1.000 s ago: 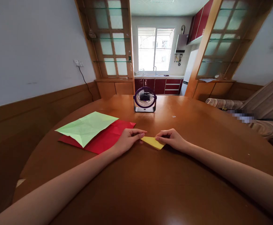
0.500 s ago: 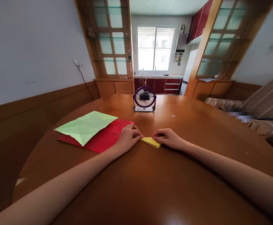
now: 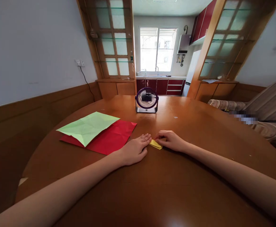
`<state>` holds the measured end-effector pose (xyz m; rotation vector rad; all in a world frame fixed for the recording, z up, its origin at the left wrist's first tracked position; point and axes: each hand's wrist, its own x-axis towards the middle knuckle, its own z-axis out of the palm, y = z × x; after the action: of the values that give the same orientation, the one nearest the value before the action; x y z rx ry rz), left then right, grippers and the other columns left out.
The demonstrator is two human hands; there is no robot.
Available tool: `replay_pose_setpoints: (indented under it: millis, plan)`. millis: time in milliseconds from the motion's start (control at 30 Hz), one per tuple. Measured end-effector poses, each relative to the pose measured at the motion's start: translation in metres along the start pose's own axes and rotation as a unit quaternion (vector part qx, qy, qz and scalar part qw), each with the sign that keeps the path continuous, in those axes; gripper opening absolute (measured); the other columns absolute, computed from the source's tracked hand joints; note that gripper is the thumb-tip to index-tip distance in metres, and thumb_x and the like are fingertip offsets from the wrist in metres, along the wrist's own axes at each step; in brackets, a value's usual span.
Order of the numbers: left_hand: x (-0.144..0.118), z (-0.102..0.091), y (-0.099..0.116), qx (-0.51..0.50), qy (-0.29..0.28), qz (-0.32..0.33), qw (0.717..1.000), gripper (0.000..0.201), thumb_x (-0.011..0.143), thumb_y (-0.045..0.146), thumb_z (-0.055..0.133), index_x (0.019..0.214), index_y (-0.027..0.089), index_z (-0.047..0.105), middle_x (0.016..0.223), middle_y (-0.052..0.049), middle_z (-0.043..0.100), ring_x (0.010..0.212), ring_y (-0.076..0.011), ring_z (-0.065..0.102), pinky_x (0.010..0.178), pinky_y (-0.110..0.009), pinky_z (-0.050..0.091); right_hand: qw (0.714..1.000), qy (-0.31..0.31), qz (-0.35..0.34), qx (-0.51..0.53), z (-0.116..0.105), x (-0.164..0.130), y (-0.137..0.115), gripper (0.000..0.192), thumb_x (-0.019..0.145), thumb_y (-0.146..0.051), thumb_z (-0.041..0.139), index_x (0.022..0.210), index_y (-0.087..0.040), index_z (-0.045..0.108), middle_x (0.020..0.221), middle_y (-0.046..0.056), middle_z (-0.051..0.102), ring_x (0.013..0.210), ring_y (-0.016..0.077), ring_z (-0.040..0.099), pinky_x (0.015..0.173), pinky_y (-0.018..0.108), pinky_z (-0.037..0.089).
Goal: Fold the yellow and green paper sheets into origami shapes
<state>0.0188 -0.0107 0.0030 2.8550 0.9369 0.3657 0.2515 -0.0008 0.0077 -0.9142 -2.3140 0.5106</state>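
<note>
A small folded piece of yellow paper (image 3: 156, 145) lies on the table between my hands. My left hand (image 3: 136, 149) rests flat with its fingers stretched out, and the fingertips cover the paper's left end. At the paper's right side, my right hand (image 3: 170, 140) pinches it between thumb and fingers. Left of my left hand lies a creased red sheet of paper (image 3: 111, 142). On top of it is a creased light green sheet (image 3: 89, 126), which hides part of the red one.
A small dark purple fan (image 3: 147, 98) stands at the table's far side. The brown wooden table (image 3: 152, 189) has a curved edge. A striped armchair (image 3: 268, 107) stands to the right. Cabinets and a kitchen window (image 3: 158, 49) are behind.
My left hand has gone from pinching the yellow paper's left end to lying flat over it, nearer me and to the right. My right hand keeps its pinch.
</note>
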Motion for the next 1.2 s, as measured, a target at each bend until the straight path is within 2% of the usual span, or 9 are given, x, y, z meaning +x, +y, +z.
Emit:
replay_pose_setpoints:
  millis: [167, 367, 667, 833, 1033, 1200]
  plan:
    - [-0.007, -0.013, 0.004, -0.038, -0.075, -0.005, 0.996, 0.071, 0.099, 0.055, 0.035, 0.152, 0.009, 0.025, 0.158, -0.014, 0.014, 0.147, -0.0251, 0.011, 0.121, -0.042, 0.014, 1.0, 0.001, -0.012, -0.023, -0.002, -0.001, 0.002, 0.016, 0.09, -0.024, 0.055, 0.091, -0.016, 0.068, 0.086, 0.006, 0.068, 0.076, 0.0145, 0.062, 0.072, 0.027, 0.05]
    - [-0.009, -0.016, 0.003, -0.046, -0.107, 0.005, 0.993, 0.084, 0.092, 0.07, 0.035, 0.154, 0.016, 0.02, 0.16, -0.013, 0.004, 0.148, -0.0288, 0.002, 0.12, -0.044, 0.011, 0.999, 0.001, -0.013, -0.031, -0.004, -0.003, 0.006, 0.018, 0.091, -0.029, 0.055, 0.091, -0.015, 0.068, 0.085, 0.006, 0.066, 0.075, 0.0141, 0.061, 0.069, 0.026, 0.049]
    - [-0.009, -0.021, 0.008, -0.052, -0.128, -0.004, 0.99, 0.096, 0.084, 0.076, 0.041, 0.154, 0.013, 0.018, 0.159, -0.016, 0.001, 0.147, -0.0325, -0.001, 0.12, -0.046, 0.009, 1.0, -0.001, -0.008, -0.02, -0.004, -0.003, 0.006, 0.019, 0.091, -0.03, 0.056, 0.09, -0.015, 0.067, 0.085, 0.006, 0.065, 0.075, 0.0147, 0.06, 0.068, 0.027, 0.048]
    - [-0.009, -0.023, 0.012, -0.057, -0.142, 0.009, 0.988, 0.088, 0.084, 0.076, 0.042, 0.153, 0.025, 0.021, 0.159, -0.01, -0.01, 0.145, -0.0355, -0.01, 0.119, -0.052, 0.006, 1.0, 0.002, -0.007, -0.019, -0.003, -0.003, 0.007, 0.018, 0.091, -0.03, 0.057, 0.09, -0.016, 0.068, 0.082, 0.004, 0.063, 0.073, 0.0143, 0.058, 0.066, 0.026, 0.046]
    - [-0.009, -0.022, 0.013, -0.063, -0.132, 0.009, 0.989, 0.082, 0.084, 0.076, 0.042, 0.151, 0.031, 0.029, 0.16, -0.007, -0.009, 0.146, -0.0358, -0.008, 0.119, -0.052, 0.007, 1.0, 0.005, -0.01, -0.026, -0.002, -0.003, 0.009, 0.016, 0.09, -0.027, 0.058, 0.09, -0.015, 0.069, 0.08, 0.004, 0.062, 0.072, 0.0136, 0.057, 0.066, 0.025, 0.045]
    - [-0.009, -0.018, 0.013, -0.059, -0.128, 0.019, 0.99, 0.077, 0.083, 0.077, 0.043, 0.148, 0.035, 0.036, 0.16, -0.003, -0.01, 0.145, -0.0371, -0.011, 0.118, -0.054, 0.006, 1.0, 0.0, -0.009, -0.017, -0.003, -0.003, 0.009, 0.015, 0.089, -0.024, 0.057, 0.092, -0.015, 0.069, 0.087, 0.006, 0.066, 0.077, 0.015, 0.06, 0.071, 0.028, 0.048]
